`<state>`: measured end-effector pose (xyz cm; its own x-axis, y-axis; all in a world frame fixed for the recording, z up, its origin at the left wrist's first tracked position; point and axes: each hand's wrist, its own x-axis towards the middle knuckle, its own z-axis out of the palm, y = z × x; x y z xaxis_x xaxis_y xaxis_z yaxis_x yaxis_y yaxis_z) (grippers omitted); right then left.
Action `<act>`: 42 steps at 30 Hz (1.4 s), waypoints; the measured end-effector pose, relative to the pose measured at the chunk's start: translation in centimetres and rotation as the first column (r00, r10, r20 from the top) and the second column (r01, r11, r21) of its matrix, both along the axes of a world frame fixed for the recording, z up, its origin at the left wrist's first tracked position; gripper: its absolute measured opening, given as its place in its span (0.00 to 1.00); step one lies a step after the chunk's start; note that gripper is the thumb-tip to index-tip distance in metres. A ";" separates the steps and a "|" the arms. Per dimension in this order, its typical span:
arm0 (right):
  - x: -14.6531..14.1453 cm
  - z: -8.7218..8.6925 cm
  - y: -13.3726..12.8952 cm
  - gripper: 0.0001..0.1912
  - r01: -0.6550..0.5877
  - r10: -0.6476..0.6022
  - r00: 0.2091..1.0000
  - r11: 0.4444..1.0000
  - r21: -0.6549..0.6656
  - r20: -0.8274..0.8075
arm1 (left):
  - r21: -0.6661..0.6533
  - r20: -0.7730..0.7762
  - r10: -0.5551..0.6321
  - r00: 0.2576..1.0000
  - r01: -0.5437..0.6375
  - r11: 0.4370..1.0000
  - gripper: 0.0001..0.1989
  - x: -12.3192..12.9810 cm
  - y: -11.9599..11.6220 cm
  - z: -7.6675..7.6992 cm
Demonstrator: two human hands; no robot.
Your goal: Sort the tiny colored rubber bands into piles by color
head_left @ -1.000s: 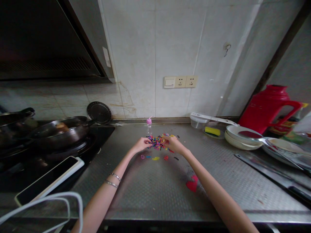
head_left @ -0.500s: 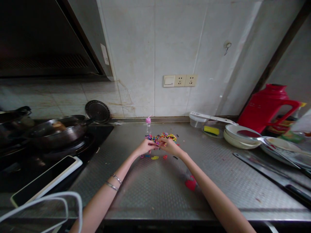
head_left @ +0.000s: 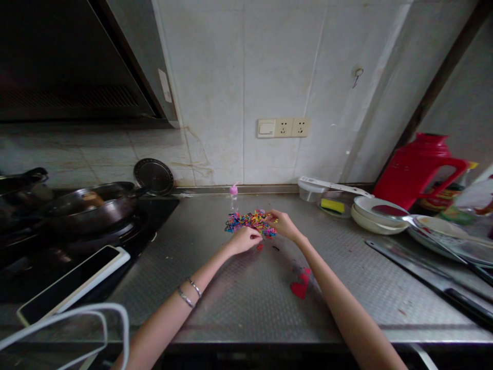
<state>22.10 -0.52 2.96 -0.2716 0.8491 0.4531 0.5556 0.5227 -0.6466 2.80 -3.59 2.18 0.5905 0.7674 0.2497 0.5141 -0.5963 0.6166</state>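
A pile of small colourful bands (head_left: pixel 246 221) lies on the metal counter. In front of it is my left hand (head_left: pixel 243 240), its fingers curled together; what they hold, if anything, is too small to name. At the pile's right edge, my right hand (head_left: pixel 284 225) reaches in with bent fingers touching the bands; its fingertips are too small to read clearly. A red band cluster (head_left: pixel 260 247) and a dark band (head_left: pixel 276 248) lie just in front of the pile. Behind it stands a small clear bottle with a pink top (head_left: pixel 234 198).
Red heart shapes (head_left: pixel 300 285) lie near my right forearm. To the right are a yellow sponge (head_left: pixel 332 206), stacked bowls (head_left: pixel 379 221), a long knife (head_left: pixel 423 280) and a red thermos (head_left: pixel 418 167). A pan (head_left: pixel 92 208) and a phone (head_left: pixel 73 282) are on the left.
My hands, close together before, have moved apart: the left slightly nearer and right, the right outward to the pile's edge. More of the pile shows, and the left hand now covers the front row's left part.
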 end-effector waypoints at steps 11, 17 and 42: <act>0.6 -0.6 0.3 0.15 0.029 -0.029 1.000 1.000 -0.007 0.013 | 0.022 -0.109 -0.058 0.992 0.061 0.998 0.15 5.5 -1.3 -1.1; 0.7 -0.8 0.5 0.14 0.050 -0.050 0.998 0.999 -0.011 0.030 | -0.024 -0.028 -0.015 0.999 0.014 1.000 0.14 3.6 0.2 -0.6; -13.1 -0.9 -3.2 0.18 -0.322 0.329 0.904 0.944 -0.070 0.273 | -0.172 0.123 0.343 0.931 -0.320 0.932 0.10 -9.7 7.0 -0.6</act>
